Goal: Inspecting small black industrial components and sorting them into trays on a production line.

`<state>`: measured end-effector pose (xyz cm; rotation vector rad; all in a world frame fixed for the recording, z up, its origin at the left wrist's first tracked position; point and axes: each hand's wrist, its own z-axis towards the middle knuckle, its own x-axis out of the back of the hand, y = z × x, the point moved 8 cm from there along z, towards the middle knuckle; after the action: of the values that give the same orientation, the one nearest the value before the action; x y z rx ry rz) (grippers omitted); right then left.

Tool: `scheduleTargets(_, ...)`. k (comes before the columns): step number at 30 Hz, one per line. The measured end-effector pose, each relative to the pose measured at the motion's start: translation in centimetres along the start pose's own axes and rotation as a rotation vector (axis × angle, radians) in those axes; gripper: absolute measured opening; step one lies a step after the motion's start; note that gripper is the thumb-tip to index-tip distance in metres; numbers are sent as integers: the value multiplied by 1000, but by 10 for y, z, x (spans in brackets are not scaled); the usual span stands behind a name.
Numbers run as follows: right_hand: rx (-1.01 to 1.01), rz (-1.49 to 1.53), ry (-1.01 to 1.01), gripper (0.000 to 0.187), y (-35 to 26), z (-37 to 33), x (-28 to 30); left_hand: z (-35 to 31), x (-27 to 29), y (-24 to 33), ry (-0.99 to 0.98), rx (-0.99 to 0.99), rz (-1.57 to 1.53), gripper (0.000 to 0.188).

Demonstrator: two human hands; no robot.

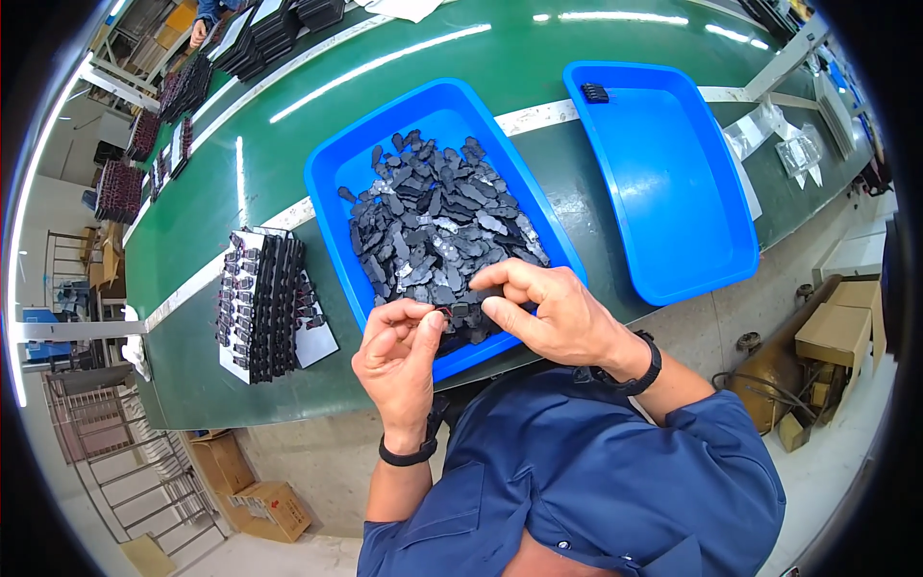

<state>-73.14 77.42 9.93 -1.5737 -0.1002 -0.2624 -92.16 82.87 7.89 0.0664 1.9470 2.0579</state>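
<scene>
A blue tray (332, 188) on the green belt holds a heap of several small flat black parts (433, 216). My right hand (543, 313) is at the near end of the heap, fingers pinched on a black part (486, 293). My left hand (399, 351) hovers beside it over the tray's near rim, thumb and fingertips closed on a tiny dark piece with a red spot (444, 313). Both wrists wear black bands.
A second blue tray (673, 183) to the right holds one small black piece (595, 92). Sheets of black parts lie stacked (264, 303) to the left, with more stacks (187, 87) farther up the belt. Another person's hand (198, 34) shows at top left. Cardboard boxes (255, 500) sit on the floor.
</scene>
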Motion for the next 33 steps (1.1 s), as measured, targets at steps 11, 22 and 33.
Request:
scheduleTargets(11,-31,-22,-61,24,4,0,-5,-5,-7,3,22,37,51,5)
scheduleTargets(22,205,-107,107,20,-9,0,-14,-8,-10,0,20,24,199,1)
scheduleTargets(33,349,-201,125,23,-7,-3,-21,-10,-11,-16,4,125,-194,11)
